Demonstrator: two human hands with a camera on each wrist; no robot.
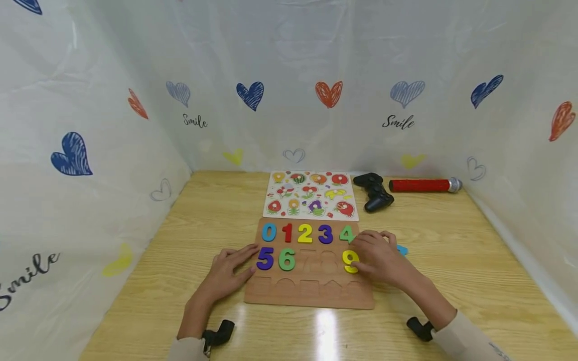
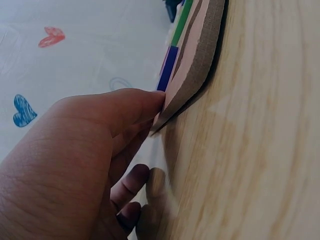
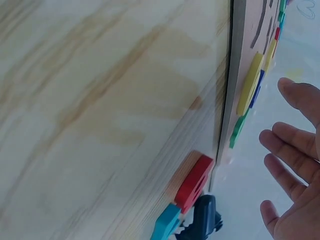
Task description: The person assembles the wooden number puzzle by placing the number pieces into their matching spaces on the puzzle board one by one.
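A wooden number board (image 1: pixel 311 297) lies on the table, with the numbers 0 to 6 and a yellow 9 (image 1: pixel 347 257) in it. Fingertips and thumb of my left hand (image 1: pixel 224 273) rest against its left edge, beside the purple 5 (image 1: pixel 265 258). Over the right edge hovers my right hand (image 1: pixel 379 256), fingers spread and nothing held, close to the 9 and the green 4 (image 1: pixel 346 234). In the right wrist view a red piece (image 3: pixel 194 184) and a blue piece (image 3: pixel 166 221) lie on the table beside the board; the hand hides the red one in the head view.
Behind the number board lies a fruit puzzle board (image 1: pixel 311 196). A black game controller (image 1: pixel 375 192) and a red microphone (image 1: pixel 420 185) lie at the back right. A white curtain (image 1: pixel 289 60) with printed hearts surrounds the table (image 1: pixel 478 281).
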